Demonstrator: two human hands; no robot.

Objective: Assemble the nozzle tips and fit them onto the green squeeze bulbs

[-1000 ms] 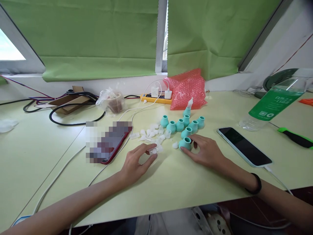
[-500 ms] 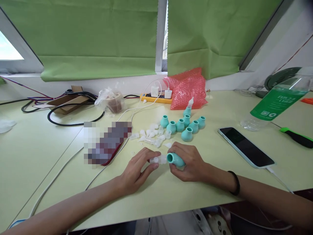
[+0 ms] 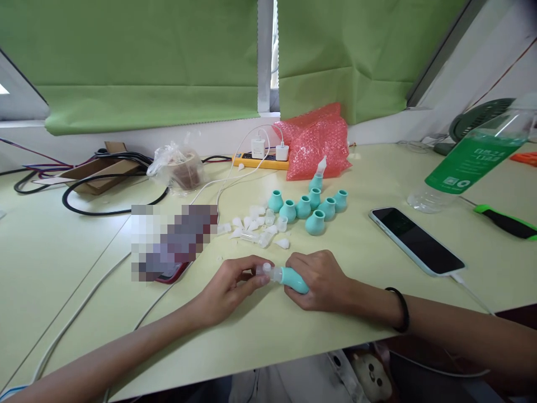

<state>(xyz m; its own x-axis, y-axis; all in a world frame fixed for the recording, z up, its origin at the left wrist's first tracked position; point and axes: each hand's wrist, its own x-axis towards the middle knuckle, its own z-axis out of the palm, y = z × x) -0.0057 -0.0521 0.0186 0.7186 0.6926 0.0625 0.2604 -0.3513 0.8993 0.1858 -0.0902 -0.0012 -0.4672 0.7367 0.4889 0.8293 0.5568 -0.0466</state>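
Note:
Near the table's front, my left hand (image 3: 230, 288) pinches a clear plastic piece (image 3: 272, 272) between thumb and fingers. My right hand (image 3: 321, 280) is wrapped round a teal rubber bulb (image 3: 295, 280), whose mouth points left. The clear piece meets the bulb's mouth, its end inside or against the opening. Beyond my hands lie several loose clear and whitish parts (image 3: 250, 235). To their right stand several teal bulbs (image 3: 315, 223) with open tops. One bulb at the back (image 3: 316, 182) carries a clear pointed tip (image 3: 321, 165).
Left of the parts lies a partly pixelated phone (image 3: 180, 243). A second phone (image 3: 417, 240), a tilted bottle (image 3: 472, 162) and a green-black tool (image 3: 505, 222) lie right. Pink bubble wrap (image 3: 316, 145), an orange power strip (image 3: 260, 162), wrapped tape (image 3: 184, 169) and cables are behind.
The clear piece and the teal bulb, apart or barely touching before, now meet in line. The bulb's open mouth has turned left towards the piece. The whole view has shifted slightly.

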